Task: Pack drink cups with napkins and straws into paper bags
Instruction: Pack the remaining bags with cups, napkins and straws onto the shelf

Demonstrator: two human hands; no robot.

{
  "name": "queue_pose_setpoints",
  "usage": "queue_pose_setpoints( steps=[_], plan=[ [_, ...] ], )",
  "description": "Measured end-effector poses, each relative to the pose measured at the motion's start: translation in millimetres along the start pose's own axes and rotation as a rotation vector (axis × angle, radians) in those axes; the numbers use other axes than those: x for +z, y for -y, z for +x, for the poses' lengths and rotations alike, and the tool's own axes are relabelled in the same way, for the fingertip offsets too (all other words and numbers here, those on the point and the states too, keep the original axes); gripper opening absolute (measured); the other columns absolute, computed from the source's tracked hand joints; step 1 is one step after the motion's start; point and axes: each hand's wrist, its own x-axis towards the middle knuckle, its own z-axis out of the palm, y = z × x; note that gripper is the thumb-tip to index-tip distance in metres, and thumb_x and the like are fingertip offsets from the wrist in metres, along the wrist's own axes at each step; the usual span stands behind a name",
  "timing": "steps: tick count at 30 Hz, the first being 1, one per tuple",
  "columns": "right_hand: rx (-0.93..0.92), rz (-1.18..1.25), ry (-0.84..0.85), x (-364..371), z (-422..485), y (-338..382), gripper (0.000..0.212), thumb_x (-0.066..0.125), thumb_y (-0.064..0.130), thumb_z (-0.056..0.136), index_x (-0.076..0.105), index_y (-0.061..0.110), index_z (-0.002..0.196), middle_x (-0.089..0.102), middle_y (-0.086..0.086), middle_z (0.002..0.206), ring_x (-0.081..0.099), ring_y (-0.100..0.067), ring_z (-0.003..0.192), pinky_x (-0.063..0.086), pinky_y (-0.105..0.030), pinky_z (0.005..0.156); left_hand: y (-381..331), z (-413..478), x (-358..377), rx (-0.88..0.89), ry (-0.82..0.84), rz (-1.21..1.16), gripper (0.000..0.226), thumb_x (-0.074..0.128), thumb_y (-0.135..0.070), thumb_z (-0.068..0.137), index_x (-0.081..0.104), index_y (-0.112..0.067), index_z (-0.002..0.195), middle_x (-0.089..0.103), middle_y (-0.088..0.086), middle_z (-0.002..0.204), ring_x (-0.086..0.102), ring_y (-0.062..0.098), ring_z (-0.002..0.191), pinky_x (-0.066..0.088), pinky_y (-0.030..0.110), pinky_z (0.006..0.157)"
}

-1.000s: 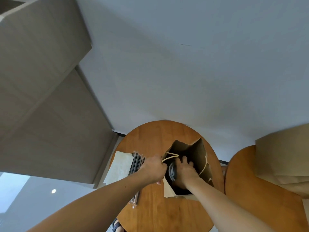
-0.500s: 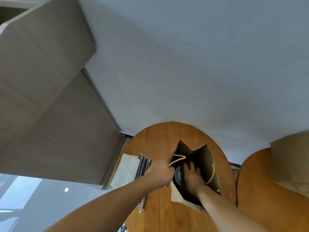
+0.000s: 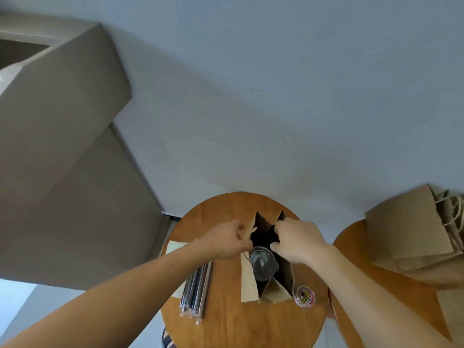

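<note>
1. The cup [image 3: 262,263] stands inside the open paper bag [image 3: 248,282] on the round table [image 3: 226,327].
2. The left hand [image 3: 226,241] pinches the bag's left rim, and the right hand [image 3: 298,241] curls its fingers over the right rim.
3. Straws [image 3: 195,290] and napkins [image 3: 173,247] lie outside the bag, so I judge they are yet to go in.

Brown paper bag [image 3: 247,282] stands upright, mouth open. Clear-lidded cup [image 3: 262,263] upright inside. Wrapped straws [image 3: 195,290] bundled at its 8 o'clock, lying on pale napkins [image 3: 173,247].
</note>
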Motion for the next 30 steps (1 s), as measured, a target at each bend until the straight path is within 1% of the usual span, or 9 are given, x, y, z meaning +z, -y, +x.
queue_pose_setpoints(
  steps=[4, 8, 10, 12, 16, 21, 23, 25, 30],
  plan=[
    [0.027, 0.059, -0.113, -29, -1, -13, 0.035, 0.051, 0.04, 0.097, 0.058, 0.019, 0.124, 0.062, -0.002, 0.119, 0.06, -0.023, 0.104, 0.049, -0.038, 0.088, -1, -8, -31, 0.089, 0.1, -0.028, 0.075, 0.068, -0.05, 0.083, 0.034, -0.029, 0.147, 0.053, -0.004, 0.137, 0.054, 0.01, 0.108, 0.043, 0.019, 0.081],
    [-0.025, 0.205, -0.176, -40, 19, 12, 0.045, 0.049, 0.038, 0.098, 0.051, 0.019, 0.138, 0.054, -0.003, 0.136, 0.053, -0.024, 0.121, 0.047, -0.04, 0.095, 21, -10, -61, 0.029, -0.07, 0.111, 0.071, 0.06, -0.039, 0.088, 0.033, -0.021, 0.151, 0.042, 0.001, 0.151, 0.046, 0.02, 0.131, 0.041, 0.029, 0.101],
    [-0.068, 0.224, -0.169, -37, 35, 35, 0.046, 0.05, 0.04, 0.097, 0.051, 0.019, 0.138, 0.053, -0.003, 0.135, 0.052, -0.024, 0.12, 0.048, -0.04, 0.093, 38, -10, -72, -0.032, -0.126, 0.205, 0.063, 0.057, -0.036, 0.086, 0.042, -0.015, 0.143, 0.049, 0.008, 0.143, 0.05, 0.026, 0.125, 0.046, 0.037, 0.097],
    [-0.109, 0.222, -0.123, -29, 52, 60, 0.046, 0.051, 0.041, 0.096, 0.052, 0.019, 0.137, 0.053, -0.004, 0.134, 0.053, -0.024, 0.117, 0.049, -0.04, 0.092, 55, -13, -79, -0.085, -0.147, 0.218, 0.054, 0.057, -0.037, 0.086, 0.049, -0.012, 0.133, 0.055, 0.009, 0.133, 0.054, 0.028, 0.114, 0.047, 0.037, 0.086],
    [-0.125, 0.237, 0.0, -4, 87, 111, 0.041, 0.05, 0.04, 0.096, 0.058, 0.017, 0.129, 0.058, -0.003, 0.126, 0.058, -0.023, 0.108, 0.053, -0.038, 0.086, 94, -19, -87, -0.17, -0.148, 0.165, 0.049, 0.058, -0.037, 0.086, 0.055, -0.011, 0.127, 0.058, 0.008, 0.126, 0.058, 0.027, 0.11, 0.052, 0.041, 0.09],
    [-0.059, 0.398, 0.094, 67, 118, 160, 0.023, 0.048, 0.035, 0.097, 0.064, 0.02, 0.09, 0.065, 0.005, 0.079, 0.06, -0.009, 0.066, 0.046, -0.025, 0.053, 148, -22, -81, -0.203, -0.098, 0.105, 0.021, 0.053, -0.038, 0.079, 0.061, -0.022, 0.091, 0.064, -0.001, 0.096, 0.063, 0.024, 0.089, 0.055, 0.038, 0.076],
    [-0.029, 0.479, 0.168, 101, 127, 176, 0.023, 0.048, 0.035, 0.095, 0.056, 0.027, 0.075, 0.056, 0.008, 0.062, 0.054, -0.006, 0.052, 0.041, -0.024, 0.046, 174, -22, -70, -0.242, -0.124, 0.057, 0.023, 0.056, -0.033, 0.082, 0.059, -0.023, 0.101, 0.058, -0.007, 0.105, 0.059, 0.02, 0.098, 0.049, 0.032, 0.077],
    [0.04, 0.581, 0.241, 131, 134, 189, 0.009, 0.054, 0.035, 0.09, 0.053, 0.031, 0.082, 0.056, 0.008, 0.06, 0.053, -0.006, 0.047, 0.039, -0.024, 0.043, 198, -19, -59, -0.292, -0.142, 0.017, 0.037, 0.059, -0.035, 0.087, 0.057, -0.021, 0.121, 0.056, -0.004, 0.115, 0.051, 0.013, 0.098, 0.041, 0.027, 0.077],
    [0.288, 0.765, 0.243, 184, 158, 213, 0.023, 0.061, 0.035, 0.088, 0.052, 0.013, 0.088, 0.049, 0.003, 0.057, 0.047, -0.012, 0.043, 0.034, -0.024, 0.042, 240, -3, -37, -0.356, -0.12, -0.018, 0.044, 0.061, -0.036, 0.09, 0.054, -0.016, 0.128, 0.057, 0.007, 0.13, 0.057, 0.022, 0.108, 0.041, 0.027, 0.08]
  ],
)
